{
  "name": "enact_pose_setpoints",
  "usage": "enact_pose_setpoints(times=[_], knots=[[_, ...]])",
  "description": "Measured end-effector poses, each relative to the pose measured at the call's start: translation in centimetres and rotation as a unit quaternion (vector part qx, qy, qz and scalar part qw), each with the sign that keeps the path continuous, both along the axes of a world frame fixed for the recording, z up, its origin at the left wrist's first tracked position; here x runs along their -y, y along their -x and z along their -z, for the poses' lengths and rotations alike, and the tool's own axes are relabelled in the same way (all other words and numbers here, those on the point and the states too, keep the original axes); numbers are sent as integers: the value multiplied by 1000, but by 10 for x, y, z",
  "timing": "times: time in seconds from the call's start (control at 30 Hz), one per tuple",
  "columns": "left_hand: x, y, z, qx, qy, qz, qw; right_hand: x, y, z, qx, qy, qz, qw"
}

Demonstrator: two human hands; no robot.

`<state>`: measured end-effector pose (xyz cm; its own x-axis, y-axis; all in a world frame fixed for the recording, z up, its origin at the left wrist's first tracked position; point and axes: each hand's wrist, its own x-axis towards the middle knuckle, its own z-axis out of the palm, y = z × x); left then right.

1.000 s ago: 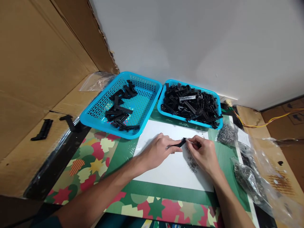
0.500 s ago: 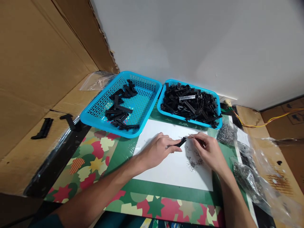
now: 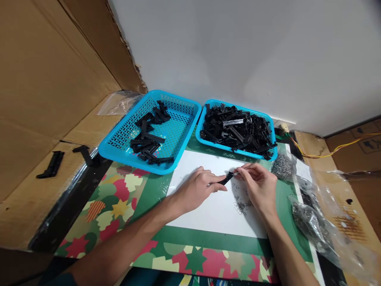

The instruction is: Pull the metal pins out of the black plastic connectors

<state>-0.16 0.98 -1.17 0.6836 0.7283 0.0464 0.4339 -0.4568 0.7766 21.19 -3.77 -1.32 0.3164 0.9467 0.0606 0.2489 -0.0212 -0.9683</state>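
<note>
My left hand (image 3: 202, 184) pinches a small black plastic part (image 3: 228, 178) between thumb and fingers, above a white sheet of paper (image 3: 190, 171). The far end of the part sticks out toward the right. My right hand (image 3: 259, 184) is closed on a thin metal tool (image 3: 235, 173), whose tip meets or nearly meets that end; the fingers cover most of the tool. Below the hands, tiny bent metal pieces (image 3: 242, 205), perhaps small springs or clips, lie scattered in a loose pile on the paper.
A blue basket (image 3: 104, 150) at the left holds several black parts. Another blue basket (image 3: 216, 147) is heaped with them. Two black parts (image 3: 51, 165) lie at far left. Plastic bags of metal pieces (image 3: 309, 222) lie at right, near yellow wires (image 3: 324, 156).
My right hand has moved slightly left, bringing the tool's tip to the end of the black part. My left hand keeps its hold with little movement.
</note>
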Motion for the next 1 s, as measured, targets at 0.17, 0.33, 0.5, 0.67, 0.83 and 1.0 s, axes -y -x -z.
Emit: enact_pose_setpoints(times=[0.17, 0.33, 0.5, 0.67, 0.83, 1.0], knots=[[0, 1, 0, -2, 1, 7, 1000, -1, 3, 3, 19, 3, 0, 1000], [-1, 1, 4, 18, 13, 22, 1000, 1, 5, 4, 53, -2, 6, 999], [-1, -3, 0, 85, 134, -34, 987, 2, 10, 0, 89, -15, 7, 996], [-10, -3, -6, 221, 233, -144, 936, 10, 17, -15, 140, -70, 10, 988], [-16, 1, -3, 315, 277, -175, 891, 15, 33, -22, 194, -11, -266, 944], [-14, 4, -5, 318, 266, -149, 898, 14, 48, -11, 222, 17, -340, 914]])
